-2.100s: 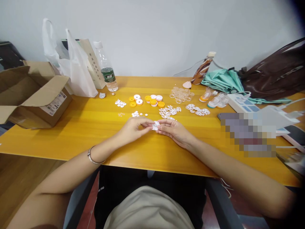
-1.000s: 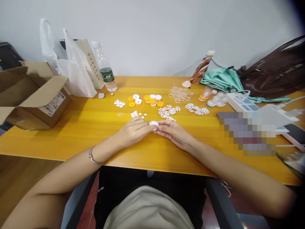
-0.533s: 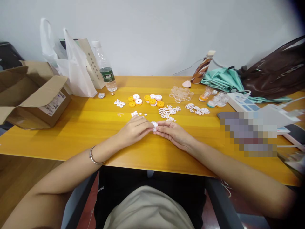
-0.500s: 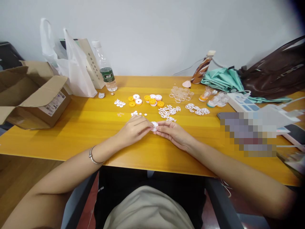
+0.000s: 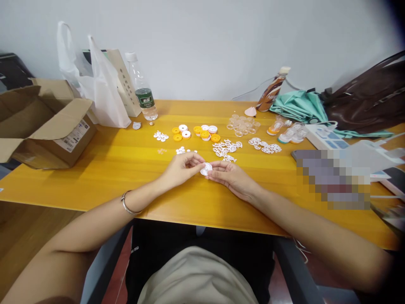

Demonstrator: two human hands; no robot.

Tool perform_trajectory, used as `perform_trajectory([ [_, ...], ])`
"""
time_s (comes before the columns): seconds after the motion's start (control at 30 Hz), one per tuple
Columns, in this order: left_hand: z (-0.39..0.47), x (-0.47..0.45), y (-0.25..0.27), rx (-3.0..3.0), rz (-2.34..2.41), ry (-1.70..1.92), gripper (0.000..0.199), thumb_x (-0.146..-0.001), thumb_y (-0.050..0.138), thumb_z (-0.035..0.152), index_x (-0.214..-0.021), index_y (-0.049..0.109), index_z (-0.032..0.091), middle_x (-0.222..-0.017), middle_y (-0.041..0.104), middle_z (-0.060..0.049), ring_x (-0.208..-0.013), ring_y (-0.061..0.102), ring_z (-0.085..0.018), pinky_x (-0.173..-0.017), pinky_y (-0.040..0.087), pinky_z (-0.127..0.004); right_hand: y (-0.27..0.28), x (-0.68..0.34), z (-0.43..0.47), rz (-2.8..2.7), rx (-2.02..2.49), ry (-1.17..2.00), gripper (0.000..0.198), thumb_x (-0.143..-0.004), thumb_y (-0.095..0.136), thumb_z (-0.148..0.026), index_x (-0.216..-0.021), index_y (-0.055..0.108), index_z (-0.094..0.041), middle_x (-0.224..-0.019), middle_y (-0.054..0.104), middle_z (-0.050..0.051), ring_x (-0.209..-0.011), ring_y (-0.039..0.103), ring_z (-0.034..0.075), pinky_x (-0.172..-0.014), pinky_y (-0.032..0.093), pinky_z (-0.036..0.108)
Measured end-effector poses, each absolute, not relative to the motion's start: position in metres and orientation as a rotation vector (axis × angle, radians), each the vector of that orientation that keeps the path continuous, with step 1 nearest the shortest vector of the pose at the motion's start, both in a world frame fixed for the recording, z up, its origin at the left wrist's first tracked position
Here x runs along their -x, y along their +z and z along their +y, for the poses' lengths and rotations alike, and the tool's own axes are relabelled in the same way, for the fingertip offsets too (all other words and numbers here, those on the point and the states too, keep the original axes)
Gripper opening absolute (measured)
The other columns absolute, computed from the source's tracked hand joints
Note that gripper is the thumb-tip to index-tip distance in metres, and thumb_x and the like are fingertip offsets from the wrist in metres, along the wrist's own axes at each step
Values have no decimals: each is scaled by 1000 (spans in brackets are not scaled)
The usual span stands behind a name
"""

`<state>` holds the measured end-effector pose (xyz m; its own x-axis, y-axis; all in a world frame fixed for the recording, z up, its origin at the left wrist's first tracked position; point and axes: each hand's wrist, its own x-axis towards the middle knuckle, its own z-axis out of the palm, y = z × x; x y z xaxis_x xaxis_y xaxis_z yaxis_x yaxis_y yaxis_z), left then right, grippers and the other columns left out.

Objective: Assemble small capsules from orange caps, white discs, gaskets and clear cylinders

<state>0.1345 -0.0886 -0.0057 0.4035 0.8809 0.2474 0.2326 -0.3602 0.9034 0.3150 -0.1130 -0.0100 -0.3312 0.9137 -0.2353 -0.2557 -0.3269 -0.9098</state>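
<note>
Plainly round, the white disc (image 5: 206, 169) has no long axis; its dished face points up toward the head camera. It sits on the person's side of the lattices (image 5: 227, 147), pinched between left hand (image 5: 181, 169) and right hand (image 5: 233, 177), thumb and fingers on either rim. Both thumbs cover bits of its edge, and its underside is hidden. Left of the lattices, the left hand partly masks some white dots (image 5: 181, 150). Beyond the lattices lie rings (image 5: 243, 125), too clear to count. Well to the lattices' right, a pixelated patch (image 5: 332, 181) obscures something flat; far left, a box (image 5: 76, 145) is cut off.
</note>
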Motion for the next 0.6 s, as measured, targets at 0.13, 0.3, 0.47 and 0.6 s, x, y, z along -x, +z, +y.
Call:
perform_trajectory([
  [0.13, -89, -135, -4, -1779, 954, 961, 16, -77, 62, 26, -83, 61, 11, -75, 66, -5, -64, 60, -10, -62, 49, -23, -11, -315, -113, -1028, 1033, 1767, 23, -59, 77, -17, -80, 67, -17, -80, 69, 0, -70, 64, 8, -76, 52, 20],
  [0.3, -90, -130, -2, -1744, 940, 955, 24, -77, 62, 30, -92, 59, 12, -82, 64, -5, -70, 60, -10, -67, 48, -25, -11, -316, -112, -977, 1025, 1774, 22, -60, 76, -16, -80, 67, -18, -80, 69, 0, -71, 65, 8, -79, 52, 22],
  [0.47, -92, -125, -1, -1827, 837, 854, 39, -67, 73, 26, -99, 55, 12, -82, 63, -4, -71, 59, -11, -66, 48, -25, -10, -317, -112, -992, 1014, 1774, 21, -61, 76, -17, -80, 68, -18, -84, 70, 1, -75, 66, 9, -84, 52, 24],
  [0.6, -93, -127, 1, -1859, 861, 884, 30, -69, 70, 22, -94, 57, 12, -78, 63, -3, -68, 58, -10, -65, 48, -24, -11, -316, -113, -984, 1001, 1783, 20, -63, 75, -19, -81, 67, -19, -87, 70, 0, -77, 66, 9, -87, 51, 24],
])
